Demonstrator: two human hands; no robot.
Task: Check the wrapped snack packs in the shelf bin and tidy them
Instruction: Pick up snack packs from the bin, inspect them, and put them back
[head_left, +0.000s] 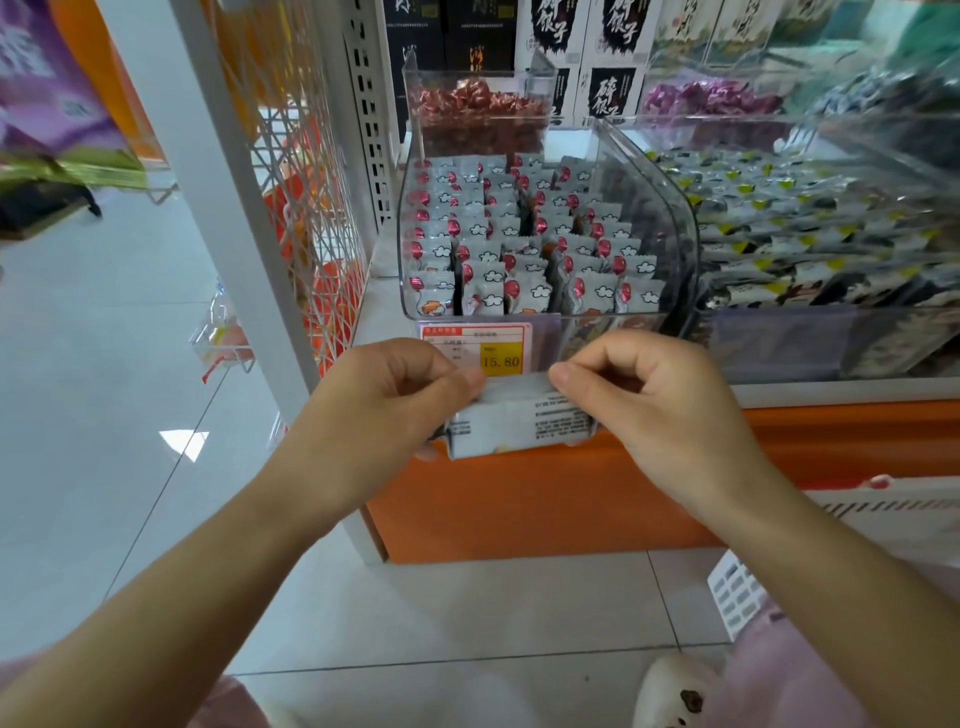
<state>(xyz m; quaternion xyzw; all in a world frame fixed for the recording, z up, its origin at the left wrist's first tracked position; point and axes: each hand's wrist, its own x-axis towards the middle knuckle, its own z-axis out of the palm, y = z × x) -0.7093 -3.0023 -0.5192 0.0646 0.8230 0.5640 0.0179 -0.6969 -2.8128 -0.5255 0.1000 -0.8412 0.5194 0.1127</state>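
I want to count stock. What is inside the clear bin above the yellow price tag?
The clear bin holds rows of upright grey snack packs printed with red balloons and clouds. Its floor and anything beneath the packs are covered.

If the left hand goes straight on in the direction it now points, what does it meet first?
Probably the price label on the front wall of the clear bin, just beyond the snack packs that the left hand pinches together with the right hand. Depth is hard to judge.
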